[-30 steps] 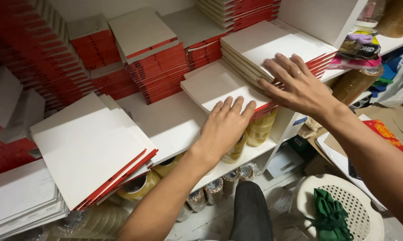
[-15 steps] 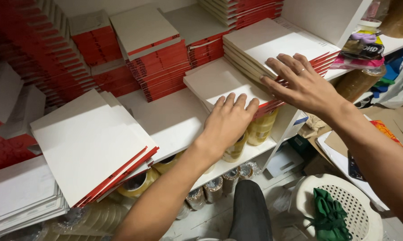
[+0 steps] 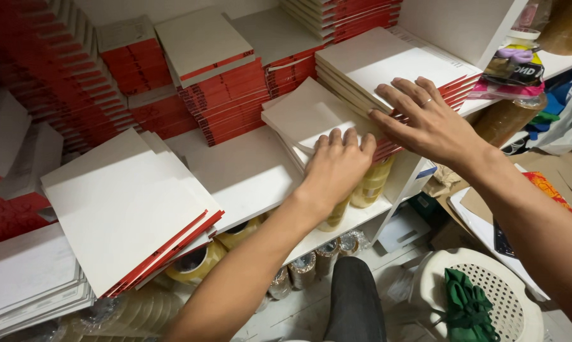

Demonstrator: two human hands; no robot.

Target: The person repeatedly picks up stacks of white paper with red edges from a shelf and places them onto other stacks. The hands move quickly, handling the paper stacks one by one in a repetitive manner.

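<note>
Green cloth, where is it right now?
In the head view, the green cloth lies at lower right on the white perforated stool, below the right hand.

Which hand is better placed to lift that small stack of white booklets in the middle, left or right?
Probably the left hand: its fingers curl over the near edge of the middle stack. The right hand lies flat on the taller stack beside it.

Both bare forearms reach forward and upward from the lower edge of the view. The left hand (image 3: 338, 166) lies palm down, fingers together and slightly curled at the tips. The right hand (image 3: 425, 123) is palm down too, its 4 fingers spread and extended leftward, a ring on 1 finger
</note>
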